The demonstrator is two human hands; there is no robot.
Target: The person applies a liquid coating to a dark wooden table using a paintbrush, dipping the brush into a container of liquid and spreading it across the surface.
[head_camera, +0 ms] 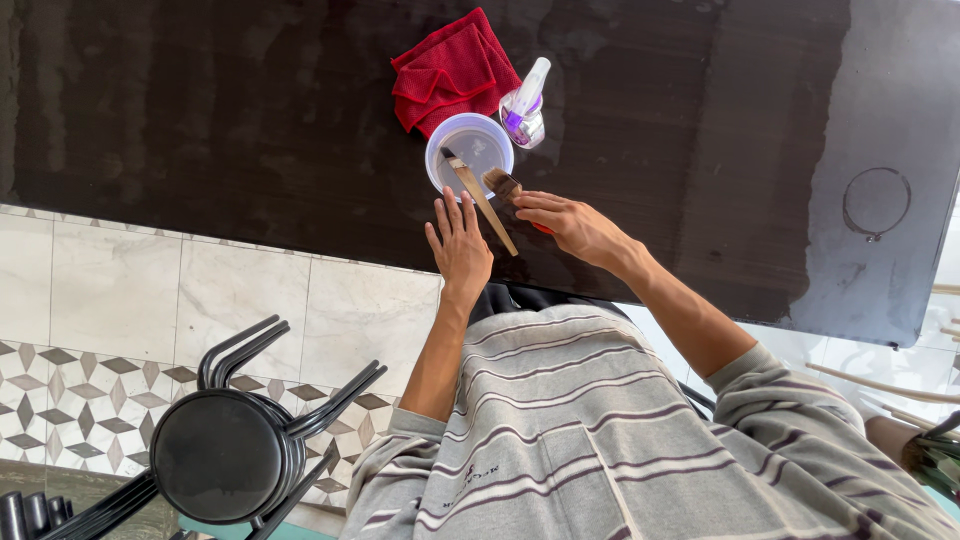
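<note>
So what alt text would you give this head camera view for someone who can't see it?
A person's left hand lies flat on a dark wooden table while the right hand holds a brown-bristled paintbrush beside a round white plastic bowl. A crumpled red cloth and clear spray bottle sit behind the bowl.

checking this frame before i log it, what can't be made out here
- Head view: the brush handle, hidden under the right hand; its grip is unclear.
- What the white cup contains: too dark.
- The stick tip inside the cup: too small.
- Whether the left hand presses the table: unclear.
</note>
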